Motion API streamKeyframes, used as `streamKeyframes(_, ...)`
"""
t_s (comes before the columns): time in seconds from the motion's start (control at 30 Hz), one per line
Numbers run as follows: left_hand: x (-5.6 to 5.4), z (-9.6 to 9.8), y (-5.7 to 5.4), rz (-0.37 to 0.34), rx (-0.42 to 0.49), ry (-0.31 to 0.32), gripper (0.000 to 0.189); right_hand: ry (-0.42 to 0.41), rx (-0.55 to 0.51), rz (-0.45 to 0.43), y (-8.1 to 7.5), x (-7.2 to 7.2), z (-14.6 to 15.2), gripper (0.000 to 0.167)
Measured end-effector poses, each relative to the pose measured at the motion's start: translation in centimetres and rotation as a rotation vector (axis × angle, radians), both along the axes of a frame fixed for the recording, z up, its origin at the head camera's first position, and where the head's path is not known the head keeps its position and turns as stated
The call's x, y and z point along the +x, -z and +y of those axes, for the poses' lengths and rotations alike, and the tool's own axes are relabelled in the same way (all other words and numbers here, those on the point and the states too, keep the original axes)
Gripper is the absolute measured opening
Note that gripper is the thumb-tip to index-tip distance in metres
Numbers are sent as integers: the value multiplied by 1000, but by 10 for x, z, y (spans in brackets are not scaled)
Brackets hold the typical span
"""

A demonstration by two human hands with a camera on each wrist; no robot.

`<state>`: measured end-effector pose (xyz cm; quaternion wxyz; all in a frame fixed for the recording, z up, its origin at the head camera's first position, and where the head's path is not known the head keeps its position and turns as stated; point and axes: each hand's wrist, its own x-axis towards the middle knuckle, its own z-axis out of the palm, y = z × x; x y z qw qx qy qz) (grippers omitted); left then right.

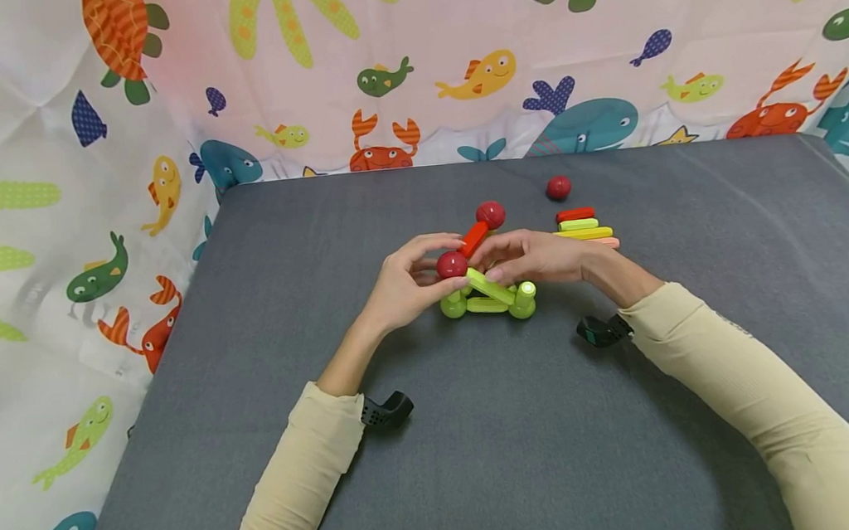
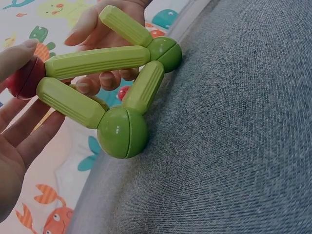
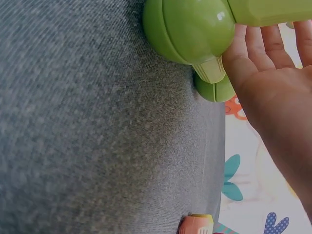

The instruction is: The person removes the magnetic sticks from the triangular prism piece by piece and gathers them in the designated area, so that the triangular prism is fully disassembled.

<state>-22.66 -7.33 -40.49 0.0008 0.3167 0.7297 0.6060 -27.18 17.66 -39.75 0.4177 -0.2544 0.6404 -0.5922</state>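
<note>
My left hand (image 1: pixel 407 281) pinches a glossy red ball (image 1: pixel 452 264) between thumb and fingers. In the left wrist view, green sticks (image 2: pixel 73 102) run from that ball toward green balls (image 2: pixel 122 132) close to the cloth. Farther back, a red stick (image 1: pixel 475 238) slopes up to a second red ball (image 1: pixel 491 215). My right hand (image 1: pixel 528 255) reaches in from the right, thumb and extended fingers spread beside the upper green stick (image 1: pixel 489 286). Its palm shows in the right wrist view beside a large green ball (image 3: pixel 190 29). Some joins are hidden behind fingers.
A loose red ball (image 1: pixel 558 188) lies on the grey cloth (image 1: pixel 485 460) at the back. Below it several loose sticks (image 1: pixel 578 224) in red, green, yellow and pink lie side by side, close to my right hand. A patterned sea-animal curtain (image 1: pixel 437 39) hangs behind the table.
</note>
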Motion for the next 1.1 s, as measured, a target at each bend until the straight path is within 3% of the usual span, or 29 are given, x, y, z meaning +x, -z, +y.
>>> streamKeyframes(0.27, 0, 0, 0, 14, 19, 17, 38, -33, 11, 54, 0, -2, -5, 35)
streamKeyframes(0.7, 0, -1, 0, 26, 15, 14, 38, 5, 60, 87, -3, 1, -12, 38)
streamKeyframes(1.1, -2, -1, 1, 68, 4, 13, 38, -9, 24, 134, 1, 0, -14, 43)
